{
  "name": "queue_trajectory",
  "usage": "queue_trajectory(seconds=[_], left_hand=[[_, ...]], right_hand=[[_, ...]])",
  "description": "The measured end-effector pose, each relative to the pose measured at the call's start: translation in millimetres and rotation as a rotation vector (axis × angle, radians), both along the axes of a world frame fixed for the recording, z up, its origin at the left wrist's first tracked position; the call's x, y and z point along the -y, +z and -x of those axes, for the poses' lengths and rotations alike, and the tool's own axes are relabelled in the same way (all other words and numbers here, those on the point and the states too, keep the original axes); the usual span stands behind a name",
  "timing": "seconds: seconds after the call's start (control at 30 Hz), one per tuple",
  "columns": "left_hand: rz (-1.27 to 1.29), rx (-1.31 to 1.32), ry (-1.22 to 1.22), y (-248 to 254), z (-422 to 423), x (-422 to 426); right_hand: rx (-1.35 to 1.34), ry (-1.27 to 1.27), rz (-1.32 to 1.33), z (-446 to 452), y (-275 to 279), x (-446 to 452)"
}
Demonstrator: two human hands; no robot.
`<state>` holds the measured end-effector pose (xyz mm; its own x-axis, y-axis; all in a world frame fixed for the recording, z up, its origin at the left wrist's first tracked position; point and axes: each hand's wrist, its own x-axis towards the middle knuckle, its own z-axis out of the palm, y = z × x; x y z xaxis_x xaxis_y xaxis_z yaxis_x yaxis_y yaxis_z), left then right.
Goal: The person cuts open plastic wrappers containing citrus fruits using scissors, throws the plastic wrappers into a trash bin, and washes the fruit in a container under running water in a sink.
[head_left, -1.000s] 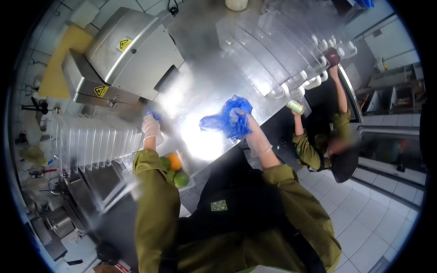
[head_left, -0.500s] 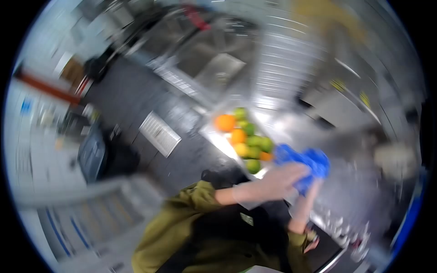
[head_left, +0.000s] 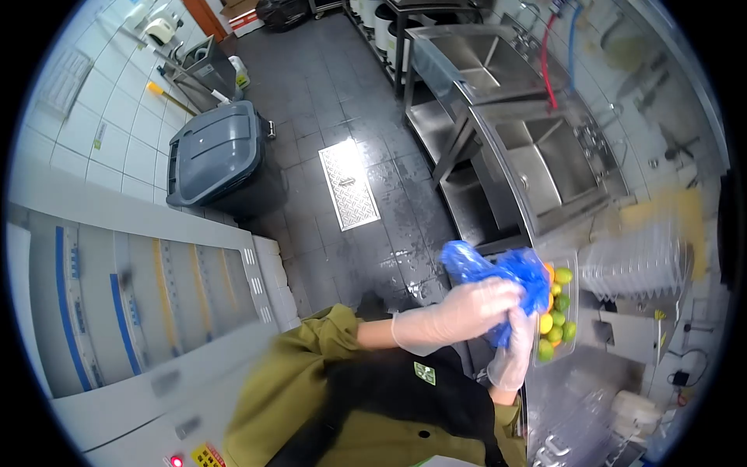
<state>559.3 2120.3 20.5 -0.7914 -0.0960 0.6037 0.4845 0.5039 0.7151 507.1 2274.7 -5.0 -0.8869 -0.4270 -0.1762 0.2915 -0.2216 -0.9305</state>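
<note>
A crumpled blue plastic bag [head_left: 527, 272] is bunched up between my two hands. My left hand [head_left: 482, 306], in a clear glove, closes on it from the left. Below and to the right, my right hand [head_left: 516, 346], gloved too, grips the bag's lower part; the left hand and the bag partly cover its fingers. Just beyond the bag stands a clear container [head_left: 575, 294] on the steel counter, with limes [head_left: 562, 303], oranges and yellow citrus fruit in it. The bag hides the container's left side.
Steel sinks [head_left: 537, 167] run along the right wall. A stack of clear plastic containers [head_left: 638, 261] stands beyond the fruit. On the left are a lidded grey bin [head_left: 214, 148] and a cabinet [head_left: 148, 303]. A metal drain cover [head_left: 348, 187] lies in the wet floor.
My view has turned left, so the fruit container and counter now appear farther right and the floor and bin show more. The blue bag is still in both hands.
</note>
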Motion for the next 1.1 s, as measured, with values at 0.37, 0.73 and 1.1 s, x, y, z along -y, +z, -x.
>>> queue_trajectory(seconds=[0.37, 0.73, 1.1], left_hand=[[-0.541, 0.182, 0.177, 52.8, -25.6, 271.7], [-0.859, 0.123, 1.534, -2.0, -153.1, 402.1], [-1.022, 0.134, 1.603, -24.5, -103.7, 562.1]], right_hand=[[-0.207, 0.625, -0.007, 124.3, 49.4, 322.4], [-0.385, 0.999, 0.365, 163.7, 179.5, 666.2], [-0.351, 0.987, 0.168, 237.4, 99.8, 872.0]])
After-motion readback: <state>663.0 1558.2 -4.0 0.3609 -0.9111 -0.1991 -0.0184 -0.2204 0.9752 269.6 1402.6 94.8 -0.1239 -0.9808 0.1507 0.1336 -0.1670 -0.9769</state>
